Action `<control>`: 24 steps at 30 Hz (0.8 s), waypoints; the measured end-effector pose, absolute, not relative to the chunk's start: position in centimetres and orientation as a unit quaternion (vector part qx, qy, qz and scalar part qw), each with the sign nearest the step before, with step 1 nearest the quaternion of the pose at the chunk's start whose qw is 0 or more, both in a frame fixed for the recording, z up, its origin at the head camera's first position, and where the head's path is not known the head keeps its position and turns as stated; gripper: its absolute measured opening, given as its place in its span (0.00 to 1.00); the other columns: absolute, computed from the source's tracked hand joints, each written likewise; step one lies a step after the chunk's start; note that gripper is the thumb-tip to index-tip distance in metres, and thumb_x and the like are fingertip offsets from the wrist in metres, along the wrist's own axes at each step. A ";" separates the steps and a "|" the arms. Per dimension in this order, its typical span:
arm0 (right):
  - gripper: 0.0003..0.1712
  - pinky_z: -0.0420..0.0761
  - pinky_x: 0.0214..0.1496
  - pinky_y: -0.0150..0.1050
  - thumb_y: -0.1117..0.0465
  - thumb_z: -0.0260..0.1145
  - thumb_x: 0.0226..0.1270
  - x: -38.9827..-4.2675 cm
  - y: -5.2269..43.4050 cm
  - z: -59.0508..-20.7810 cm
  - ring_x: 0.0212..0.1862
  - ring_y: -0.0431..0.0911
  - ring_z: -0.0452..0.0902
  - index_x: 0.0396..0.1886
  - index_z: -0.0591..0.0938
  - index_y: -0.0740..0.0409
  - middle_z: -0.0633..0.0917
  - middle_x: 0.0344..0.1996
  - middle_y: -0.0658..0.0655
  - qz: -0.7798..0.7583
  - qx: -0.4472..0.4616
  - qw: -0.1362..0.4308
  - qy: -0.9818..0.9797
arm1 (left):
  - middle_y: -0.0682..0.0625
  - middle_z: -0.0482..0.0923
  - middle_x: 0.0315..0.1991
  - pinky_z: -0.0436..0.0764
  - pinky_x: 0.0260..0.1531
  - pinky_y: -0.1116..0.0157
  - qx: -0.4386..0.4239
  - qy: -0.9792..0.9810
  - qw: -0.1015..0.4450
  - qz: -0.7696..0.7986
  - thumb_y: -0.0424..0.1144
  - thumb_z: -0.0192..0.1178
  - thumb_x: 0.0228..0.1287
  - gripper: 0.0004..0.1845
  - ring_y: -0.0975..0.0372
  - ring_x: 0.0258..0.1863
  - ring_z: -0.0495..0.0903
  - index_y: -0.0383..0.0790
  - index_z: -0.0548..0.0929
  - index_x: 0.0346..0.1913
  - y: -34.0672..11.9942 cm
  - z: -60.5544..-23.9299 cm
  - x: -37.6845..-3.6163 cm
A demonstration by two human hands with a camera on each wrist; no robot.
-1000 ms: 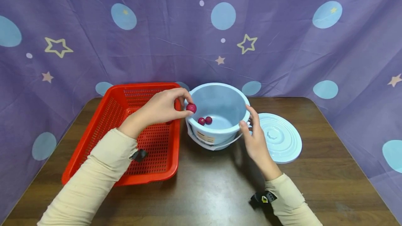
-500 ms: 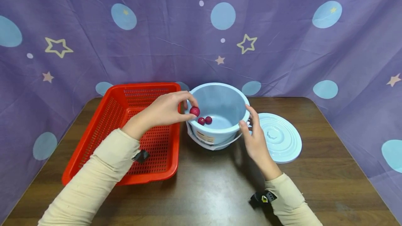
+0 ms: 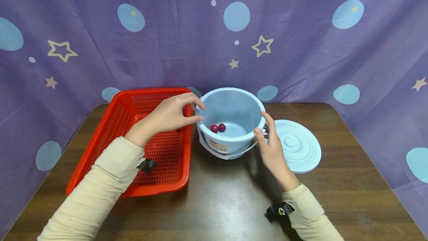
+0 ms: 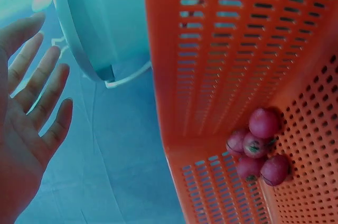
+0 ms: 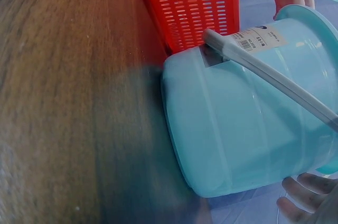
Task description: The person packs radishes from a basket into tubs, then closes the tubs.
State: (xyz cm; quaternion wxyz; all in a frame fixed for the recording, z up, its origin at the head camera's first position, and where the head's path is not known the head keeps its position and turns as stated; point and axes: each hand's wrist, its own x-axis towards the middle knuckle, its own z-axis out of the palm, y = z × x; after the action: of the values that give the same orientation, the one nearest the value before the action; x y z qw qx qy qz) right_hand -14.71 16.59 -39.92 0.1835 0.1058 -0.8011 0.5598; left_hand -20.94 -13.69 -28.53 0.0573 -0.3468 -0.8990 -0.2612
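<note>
The left hand (image 3: 168, 111) is held with its thumb and index finger wide apart and nothing between them; it reaches across the right rim of the red basket (image 3: 167, 188), its fingertips at the left rim of the pale blue bucket (image 3: 232, 107); whether they touch that rim I cannot tell; the left wrist view shows its palm bare and its fingers loosely spread. The right hand (image 3: 273, 150) rests against the right side of the bucket, thumb and fingers set wide at the rim; the bucket stands upright near the middle of the back edge of the table (image 3: 227, 196); inside it, 2 round red balls (image 3: 214, 128) lie side by side on the bottom, toward the left of its front wall.

The basket sits toward the back left corner of the table, just beside the bucket; in the left wrist view 5 more balls (image 4: 264, 123) with radish-like ends lie bunched in 1 corner of it. The bucket's handle (image 5: 274, 78) hangs down across its front, near a printed label (image 5: 259, 39); a pale blue lid (image 3: 297, 146) lies flat to the right of the bucket, behind the right hand, nearer the back edge than the front; a purple curtain (image 3: 294, 47) with stars and blue spots hangs beyond the back edge.
</note>
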 end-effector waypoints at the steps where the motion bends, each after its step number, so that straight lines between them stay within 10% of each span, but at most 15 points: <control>1: 0.32 0.71 0.55 0.46 0.58 0.56 0.75 -14.7 16.6 -39.9 0.57 0.50 0.71 0.75 0.62 0.43 0.77 0.56 0.66 0.560 0.107 0.185 -0.800 | 0.56 0.80 0.42 0.74 0.34 0.61 -0.345 -0.899 0.061 -0.264 0.45 0.73 0.59 0.14 0.64 0.37 0.76 0.50 0.85 0.47 -13.9 -28.6 -21.1; 24: 0.31 0.70 0.53 0.43 0.59 0.56 0.75 -14.8 16.6 -40.0 0.55 0.47 0.72 0.75 0.62 0.45 0.77 0.56 0.65 0.561 0.114 0.193 -0.797 | 0.50 0.81 0.38 0.77 0.38 0.59 -0.236 -0.924 0.003 -0.301 0.42 0.69 0.63 0.11 0.57 0.34 0.79 0.44 0.84 0.46 -18.7 -32.4 -24.0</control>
State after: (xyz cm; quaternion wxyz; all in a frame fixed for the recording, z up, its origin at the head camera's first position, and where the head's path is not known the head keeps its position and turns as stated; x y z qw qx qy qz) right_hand -14.84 16.60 -40.04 0.1931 0.1139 -0.7968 0.5611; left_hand -24.02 -18.67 -32.38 0.0025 -0.2356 -0.9242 -0.3005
